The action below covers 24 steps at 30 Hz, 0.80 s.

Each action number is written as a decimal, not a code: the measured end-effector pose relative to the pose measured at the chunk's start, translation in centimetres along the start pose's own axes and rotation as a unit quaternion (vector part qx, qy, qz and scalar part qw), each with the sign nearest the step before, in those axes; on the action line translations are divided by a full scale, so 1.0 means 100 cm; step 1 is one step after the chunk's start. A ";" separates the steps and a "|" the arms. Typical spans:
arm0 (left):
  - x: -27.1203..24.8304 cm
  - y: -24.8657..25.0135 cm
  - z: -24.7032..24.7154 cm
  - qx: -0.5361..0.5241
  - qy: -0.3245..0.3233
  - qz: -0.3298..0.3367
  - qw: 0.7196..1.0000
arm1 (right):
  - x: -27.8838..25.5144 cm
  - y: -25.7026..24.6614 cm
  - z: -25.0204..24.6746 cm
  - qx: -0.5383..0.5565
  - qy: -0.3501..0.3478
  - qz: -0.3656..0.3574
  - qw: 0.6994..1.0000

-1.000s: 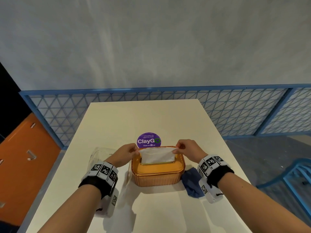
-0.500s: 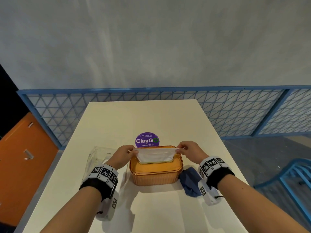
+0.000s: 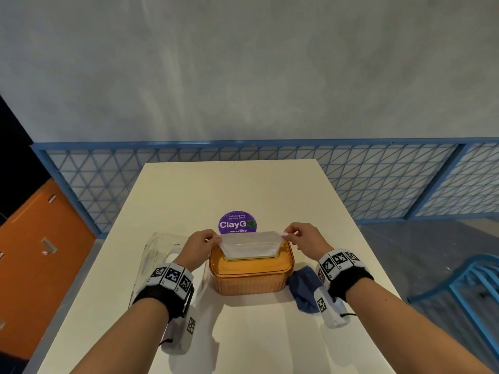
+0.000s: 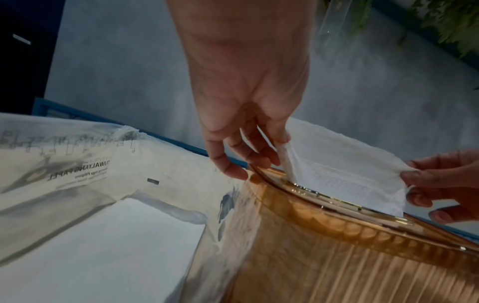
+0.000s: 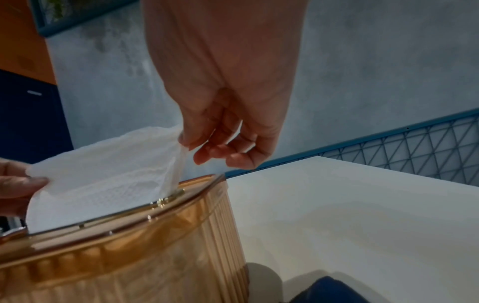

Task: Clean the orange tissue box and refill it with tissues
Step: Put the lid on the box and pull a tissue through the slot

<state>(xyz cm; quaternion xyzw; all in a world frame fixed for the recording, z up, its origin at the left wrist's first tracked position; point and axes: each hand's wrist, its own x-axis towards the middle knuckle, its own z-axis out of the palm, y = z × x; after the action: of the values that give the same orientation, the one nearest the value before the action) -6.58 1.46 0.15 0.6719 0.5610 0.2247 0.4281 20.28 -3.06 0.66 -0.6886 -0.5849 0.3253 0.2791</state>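
The orange ribbed tissue box (image 3: 249,278) (image 4: 350,256) (image 5: 124,258) stands on the white table (image 3: 243,190) with its lid on. A white tissue (image 3: 249,242) (image 4: 342,166) (image 5: 108,176) sticks up out of the gold-edged slot. My left hand (image 3: 201,245) (image 4: 259,147) pinches the tissue's left top corner. At the opposite corner my right hand (image 3: 303,238) (image 5: 207,143) pinches the right top edge. The sheet is stretched flat between both hands above the box.
A clear plastic tissue pack (image 3: 159,255) (image 4: 90,184), with white tissues inside, lies left of the box. A crumpled dark blue cloth (image 3: 303,288) (image 5: 334,291) lies right of it. A purple round sticker (image 3: 237,223) is behind the box. A blue chair (image 3: 464,287) stands at right.
Both hands have drawn the tissue's corners a little farther apart and higher, so the sheet stands wider above the slot.
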 end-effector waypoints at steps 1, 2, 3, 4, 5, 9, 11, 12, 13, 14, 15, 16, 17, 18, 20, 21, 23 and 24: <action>0.000 0.000 0.000 -0.016 0.004 -0.002 1.000 | -0.001 0.001 -0.001 0.002 0.002 0.000 1.000; 0.000 0.000 0.000 -0.030 0.008 -0.004 1.000 | -0.001 0.003 0.000 0.005 0.002 0.001 1.000; 0.000 0.000 0.000 -0.041 0.012 -0.008 0.999 | -0.003 0.004 0.001 0.008 0.000 0.004 1.000; 0.001 -0.001 0.000 -0.051 0.016 -0.012 0.999 | -0.004 0.006 0.002 0.008 -0.004 0.002 1.000; 0.000 -0.001 0.001 -0.056 0.022 -0.016 0.998 | -0.006 0.007 0.004 0.008 -0.007 -0.001 1.000; -0.001 0.002 0.002 -0.057 0.036 -0.009 0.998 | -0.008 0.006 0.006 0.030 -0.005 -0.004 1.000; -0.002 0.005 0.002 -0.048 0.044 -0.001 0.998 | -0.007 0.003 0.003 0.049 0.012 0.003 0.999; -0.002 0.006 0.002 -0.045 0.050 0.002 0.998 | -0.007 0.001 0.001 0.054 0.018 0.008 0.998; -0.002 0.006 0.002 -0.041 0.054 0.003 0.998 | -0.007 0.000 0.000 0.055 0.021 0.011 0.998; -0.001 0.005 0.003 -0.040 0.058 0.003 0.998 | -0.007 -0.001 -0.001 0.051 0.018 0.012 0.998; -0.001 0.006 0.003 -0.042 0.057 0.002 0.997 | -0.007 -0.001 -0.002 0.050 0.011 0.011 0.999; -0.001 0.006 0.004 -0.049 0.055 0.003 0.997 | -0.007 -0.002 -0.001 0.053 0.000 0.011 0.999; -0.001 0.007 0.004 -0.055 0.050 0.002 0.997 | -0.007 -0.002 0.000 0.059 -0.009 0.012 0.998; -0.002 0.007 0.004 -0.058 0.043 0.002 0.997 | -0.007 -0.002 0.002 0.060 -0.017 0.013 0.998; -0.004 0.006 0.004 -0.053 0.026 -0.001 0.998 | -0.006 0.000 0.006 0.058 -0.030 0.017 0.998; -0.006 0.005 0.004 -0.051 0.019 -0.005 0.999 | -0.006 0.000 0.007 0.054 -0.034 0.015 0.998; -0.007 0.002 0.003 -0.048 0.019 -0.014 0.999 | -0.004 0.001 0.009 0.036 -0.032 0.013 0.999; -0.007 0.001 0.004 -0.052 0.025 -0.017 0.998 | -0.003 0.001 0.010 0.032 -0.025 0.019 0.999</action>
<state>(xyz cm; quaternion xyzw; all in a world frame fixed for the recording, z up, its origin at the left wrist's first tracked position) -6.40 0.70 0.17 0.6335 0.5701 0.2632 0.4521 19.56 -3.38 0.01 -0.6820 -0.5679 0.3657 0.2804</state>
